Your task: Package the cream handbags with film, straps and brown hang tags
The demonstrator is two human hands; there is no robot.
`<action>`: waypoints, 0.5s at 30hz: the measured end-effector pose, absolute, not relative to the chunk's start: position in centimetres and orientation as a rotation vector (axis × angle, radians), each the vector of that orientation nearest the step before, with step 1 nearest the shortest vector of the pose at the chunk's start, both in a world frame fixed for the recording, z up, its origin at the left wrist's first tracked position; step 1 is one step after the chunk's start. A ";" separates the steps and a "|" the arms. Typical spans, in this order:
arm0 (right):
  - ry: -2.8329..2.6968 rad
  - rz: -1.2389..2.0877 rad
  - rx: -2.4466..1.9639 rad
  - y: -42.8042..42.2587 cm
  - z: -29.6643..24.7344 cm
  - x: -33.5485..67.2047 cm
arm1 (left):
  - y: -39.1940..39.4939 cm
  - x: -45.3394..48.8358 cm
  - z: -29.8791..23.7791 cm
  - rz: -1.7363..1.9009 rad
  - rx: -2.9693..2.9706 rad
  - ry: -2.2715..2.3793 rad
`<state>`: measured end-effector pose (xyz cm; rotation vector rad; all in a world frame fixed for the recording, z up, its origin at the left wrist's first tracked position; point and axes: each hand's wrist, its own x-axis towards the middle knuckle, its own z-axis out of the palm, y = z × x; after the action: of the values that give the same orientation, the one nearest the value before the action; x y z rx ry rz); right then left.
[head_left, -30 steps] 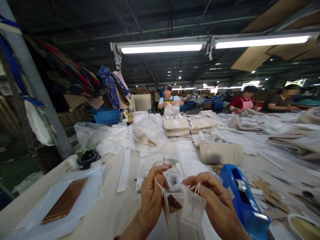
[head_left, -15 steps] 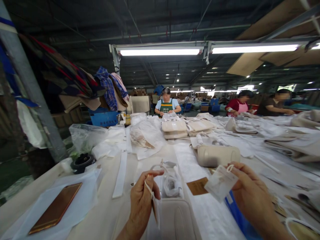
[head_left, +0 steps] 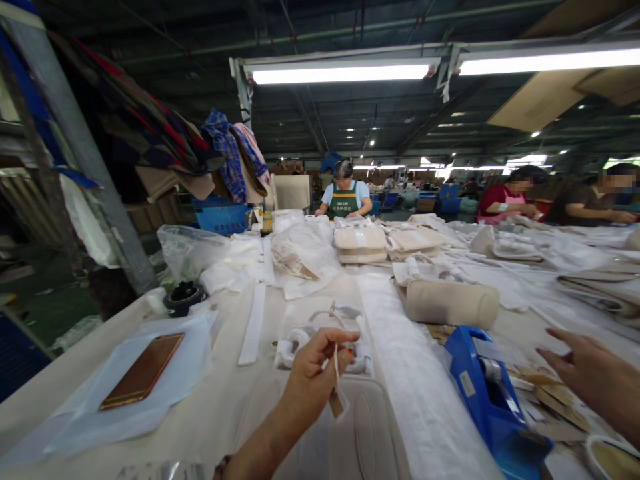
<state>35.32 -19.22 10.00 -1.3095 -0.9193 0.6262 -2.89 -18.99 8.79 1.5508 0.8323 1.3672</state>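
Observation:
My left hand is closed in a pinch on the cord of a small brown hang tag, which dangles in a clear sleeve. Below it lies a beige handbag in clear plastic, its wrapped strap bundled at the far end and partly hidden by my fingers. My right hand reaches in at the right edge, fingers stretched apart and nothing visible in them. Closest to it are a blue tape dispenser and a spread of brown tags on the table.
A phone rests on pale sheets at left, near a black round object. Another beige bag lies behind the dispenser. Wrapped bags are stacked farther back. A round container stands at lower right. Co-workers sit across the table.
My right hand has moved right and opened; the small clear packet with a white cord is no longer in it. The view has shifted, showing the whole tape dispenser. My left hand still pinches the tag.

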 end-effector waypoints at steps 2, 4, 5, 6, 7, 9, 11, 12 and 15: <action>-1.041 0.491 -1.492 -20.1 9.2 31.8 | -19.2 -2.5 8.6 1.393 1.754 0.922; -1.289 0.573 -1.493 -21.3 8.7 26.6 | -19.3 -2.0 8.4 1.415 1.929 0.963; -1.386 0.711 -1.406 -21.8 8.5 23.8 | -19.4 -1.8 8.3 1.428 1.997 0.966; -1.493 0.836 -1.313 -22.3 8.3 21.1 | -19.4 -1.5 8.2 1.442 2.058 0.959; -1.588 0.947 -1.202 -22.6 8.1 18.7 | -19.4 -1.4 8.1 1.448 2.114 0.952; -1.640 1.046 -1.028 -22.7 7.4 15.2 | -19.3 -1.2 7.9 1.465 2.213 0.943; -1.600 1.099 -0.937 -22.4 6.3 13.4 | -19.2 -1.3 7.8 1.485 2.286 0.963; -1.556 1.135 -0.913 -22.2 5.7 12.9 | -19.1 -1.5 7.7 1.497 2.312 0.989; -1.405 1.308 -0.823 -21.4 3.7 12.5 | -18.7 -2.3 7.0 1.527 2.359 1.077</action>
<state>12.47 -21.36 3.73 -0.8226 -1.4050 1.3076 -2.31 -18.73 7.04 2.3589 1.0773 1.5270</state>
